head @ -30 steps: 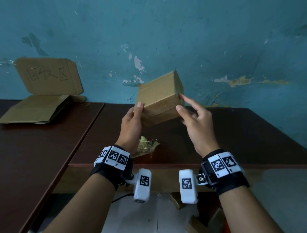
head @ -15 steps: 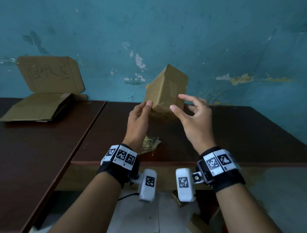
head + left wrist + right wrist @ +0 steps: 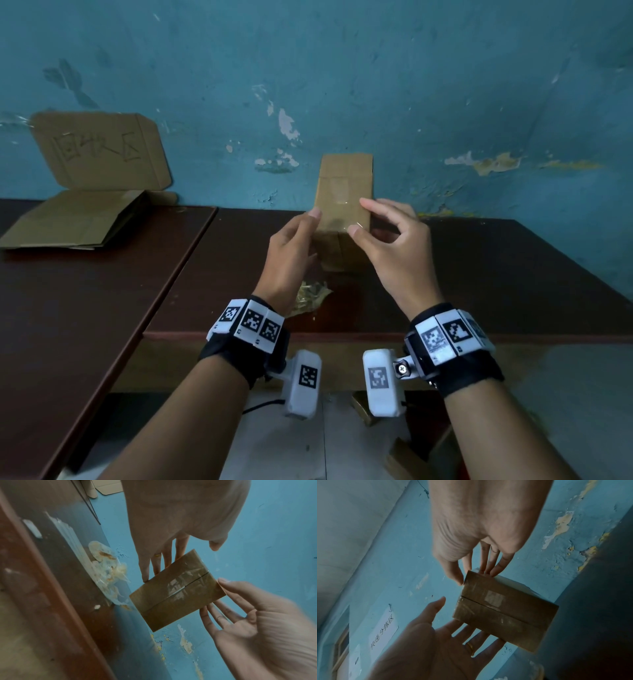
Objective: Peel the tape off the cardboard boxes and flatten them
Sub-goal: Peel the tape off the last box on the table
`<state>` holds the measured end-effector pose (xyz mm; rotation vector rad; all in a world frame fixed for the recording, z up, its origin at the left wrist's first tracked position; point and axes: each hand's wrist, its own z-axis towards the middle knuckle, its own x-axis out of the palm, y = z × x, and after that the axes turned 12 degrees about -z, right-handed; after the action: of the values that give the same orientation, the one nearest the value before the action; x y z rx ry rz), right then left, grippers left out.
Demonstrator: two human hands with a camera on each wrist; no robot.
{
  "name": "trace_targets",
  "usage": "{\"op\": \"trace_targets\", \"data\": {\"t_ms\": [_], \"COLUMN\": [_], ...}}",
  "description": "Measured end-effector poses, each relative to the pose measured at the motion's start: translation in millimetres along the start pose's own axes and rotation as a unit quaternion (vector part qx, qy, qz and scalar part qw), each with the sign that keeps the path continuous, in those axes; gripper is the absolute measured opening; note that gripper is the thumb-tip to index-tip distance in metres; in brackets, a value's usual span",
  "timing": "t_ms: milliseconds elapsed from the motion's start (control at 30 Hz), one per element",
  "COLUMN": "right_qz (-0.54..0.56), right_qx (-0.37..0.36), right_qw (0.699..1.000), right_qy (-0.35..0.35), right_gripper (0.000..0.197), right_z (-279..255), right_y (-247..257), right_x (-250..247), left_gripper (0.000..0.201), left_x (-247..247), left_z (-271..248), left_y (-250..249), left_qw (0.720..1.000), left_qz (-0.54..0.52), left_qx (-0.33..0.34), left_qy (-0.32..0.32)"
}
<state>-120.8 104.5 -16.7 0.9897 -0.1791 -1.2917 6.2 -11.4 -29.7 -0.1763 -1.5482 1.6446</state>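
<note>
Brown cardboard box (image 3: 359,178), clear tape (image 3: 180,586) unpeeled across its seam, hung above the dark wooden table (image 3: 479,274), propped on my straight-fingered left hand (image 3: 289,253), right hand (image 3: 394,250) pinching its end; next, I judged, picking up a tape edge

Head view: set above and behind the forearms, it faces forward and down across the table (image 3: 479,274) to the wall (image 3: 376,68), with the box (image 3: 344,192) near centre. Wrist views: each looks closely along its own palm toward the fingertips, the left hand (image 3: 171,513) filling the top of one, the right hand (image 3: 479,513) the top of the other, and the opposite hand entering from below. All three views share the box, and the wrist views meet on its taped face from opposite sides.
</note>
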Motion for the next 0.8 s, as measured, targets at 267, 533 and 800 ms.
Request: {"op": "trace_targets", "data": {"t_ms": [267, 533, 800], "right_qz": [-0.089, -0.143, -0.174], "right_qx": [0.021, -0.01, -0.032], "right_qw": [0.996, 0.99, 0.983], "right_qy": [0.011, 0.013, 0.048], "right_gripper": [0.044, 0.046, 0.041], "right_z": [1.6, 5.4, 10.6], "right_y": [-9.5, -17.2, -21.8], "right_x": [-0.1, -8.0, -22.4], "left_gripper": [0.05, 0.048, 0.032], "left_x": [-1.8, -6.2, 4.7], "left_z": [4.5, 11.3, 12.1], "left_y": [13.6, 25.7, 25.9], "left_qw": [0.99, 0.952, 0.928], "left_qz": [0.092, 0.232, 0.278], "left_qx": [0.096, 0.195, 0.246], "left_qy": [0.049, 0.038, 0.032]}}
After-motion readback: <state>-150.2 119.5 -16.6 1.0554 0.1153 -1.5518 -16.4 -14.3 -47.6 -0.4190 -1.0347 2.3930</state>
